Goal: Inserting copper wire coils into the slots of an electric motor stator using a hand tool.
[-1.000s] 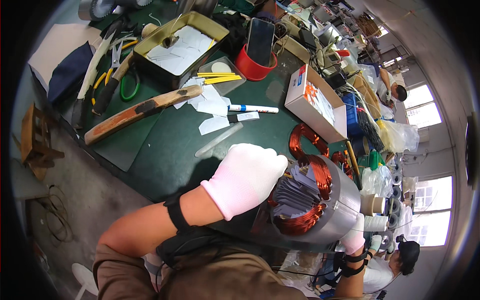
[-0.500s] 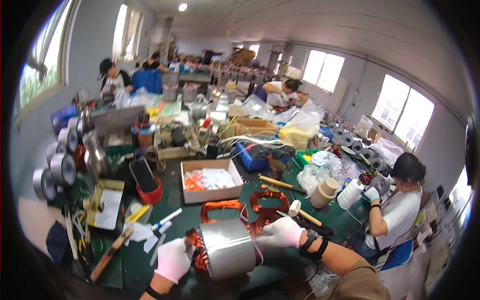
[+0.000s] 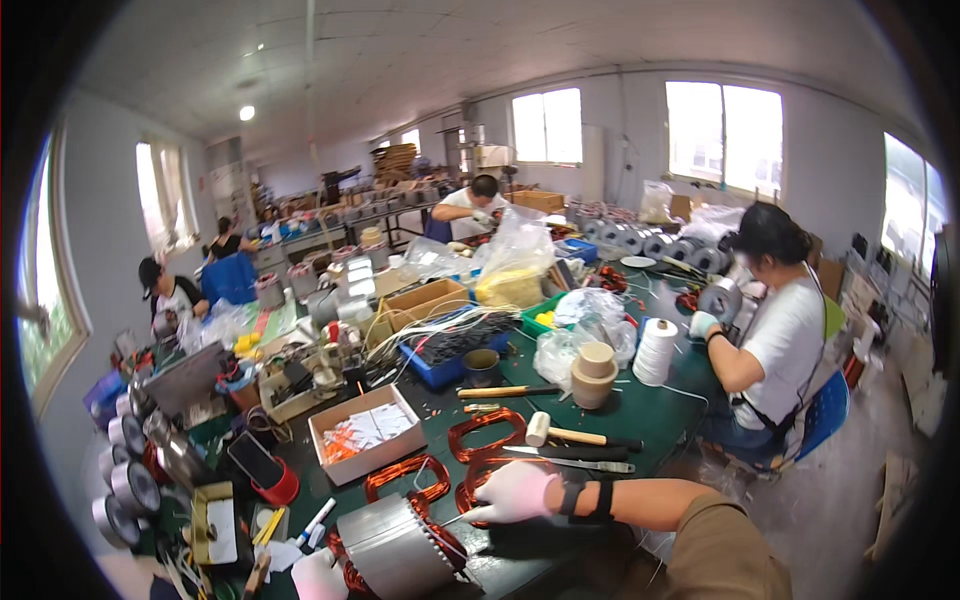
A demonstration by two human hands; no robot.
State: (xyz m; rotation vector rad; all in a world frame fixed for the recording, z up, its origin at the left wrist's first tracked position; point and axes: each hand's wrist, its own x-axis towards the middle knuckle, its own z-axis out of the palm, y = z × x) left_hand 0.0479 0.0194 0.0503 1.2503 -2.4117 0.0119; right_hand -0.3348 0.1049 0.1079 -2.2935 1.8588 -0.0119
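Note:
A grey cylindrical motor stator [image 3: 388,548] lies on its side near the bench's front, copper windings bulging from both ends. At its left end is my left hand [image 3: 318,577] in a white-pink glove; its fingers are mostly hidden. My right hand [image 3: 512,494], gloved alike, has its fingers curled on a copper coil [image 3: 466,490] beside the stator's right end. A thin pale strip shows by its fingertips. Behind the stator lies another copper coil [image 3: 410,474], and an oval copper coil [image 3: 487,432] rests farther back.
A cardboard box [image 3: 318,450] holds white and orange pieces. Right of the coils lie a white-headed mallet [image 3: 539,430] and a flat blade [image 3: 570,456]. A thread cone [image 3: 656,352] stands farther right, near a seated co-worker [image 3: 775,330]. A red holder [image 3: 280,488] bears a phone.
The view has swung right, so the bench appears shifted left and down. My right hand has moved from the stator's right end onto the coil beside it.

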